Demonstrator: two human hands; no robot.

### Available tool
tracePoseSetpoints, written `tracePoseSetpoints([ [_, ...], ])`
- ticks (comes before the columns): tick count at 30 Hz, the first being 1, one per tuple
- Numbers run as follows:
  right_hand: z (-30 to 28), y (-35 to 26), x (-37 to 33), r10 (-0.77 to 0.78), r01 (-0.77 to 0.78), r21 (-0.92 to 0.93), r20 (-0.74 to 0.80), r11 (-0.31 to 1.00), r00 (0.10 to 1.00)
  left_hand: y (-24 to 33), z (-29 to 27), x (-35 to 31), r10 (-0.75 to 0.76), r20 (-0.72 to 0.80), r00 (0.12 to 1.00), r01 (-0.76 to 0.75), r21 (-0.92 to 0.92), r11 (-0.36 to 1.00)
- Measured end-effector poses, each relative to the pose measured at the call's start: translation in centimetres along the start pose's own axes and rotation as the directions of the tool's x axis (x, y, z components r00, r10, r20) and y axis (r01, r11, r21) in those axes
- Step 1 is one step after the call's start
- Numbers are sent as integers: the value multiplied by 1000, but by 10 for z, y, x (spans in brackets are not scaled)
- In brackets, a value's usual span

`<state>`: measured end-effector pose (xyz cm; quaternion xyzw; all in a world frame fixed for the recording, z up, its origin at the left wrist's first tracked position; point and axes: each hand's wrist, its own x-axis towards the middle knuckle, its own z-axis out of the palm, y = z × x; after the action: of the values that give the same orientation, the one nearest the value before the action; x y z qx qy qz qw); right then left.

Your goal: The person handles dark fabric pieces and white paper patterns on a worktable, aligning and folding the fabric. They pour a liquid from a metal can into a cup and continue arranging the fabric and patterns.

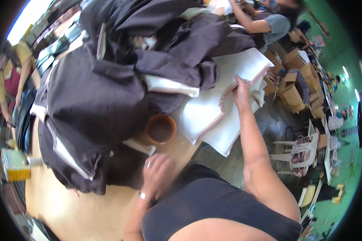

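Note:
My right hand reaches out to the right and grips the edge of a stack of white cut panels with curved edges, thumb on top. The stack lies at the table's right edge, partly hanging over it. My left hand, with a ring and a wristband, is near my body with its fingers curled. Part of it is blurred, and I cannot make out what is in it. Just beyond it are a narrow white strip and a round orange-brown bowl with a dark inside.
A large heap of dark brown sewn fabric pieces with white parts covers much of the pale table. One person stands at the left, another at the far right. Cardboard boxes and a white plastic chair stand right.

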<state>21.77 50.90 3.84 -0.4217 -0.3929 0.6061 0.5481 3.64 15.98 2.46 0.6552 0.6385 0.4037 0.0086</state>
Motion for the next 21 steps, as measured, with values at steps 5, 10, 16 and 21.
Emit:
tracePoseSetpoints([
  [5,3,-19,-5,-255,273,-245,101,930,962,4,17,10,-40,18,999,41,-47,998],
  [10,13,-44,13,-254,344,-486,244,803,936,0,20,9,-70,21,997,70,-23,997],
  [16,37,-54,-102,472,376,-676,723,634,505,-18,24,-20,-264,-137,955,283,151,947],
  [21,101,-38,-143,439,517,-441,888,734,135,-30,29,-28,-255,-131,958,280,246,928],
])
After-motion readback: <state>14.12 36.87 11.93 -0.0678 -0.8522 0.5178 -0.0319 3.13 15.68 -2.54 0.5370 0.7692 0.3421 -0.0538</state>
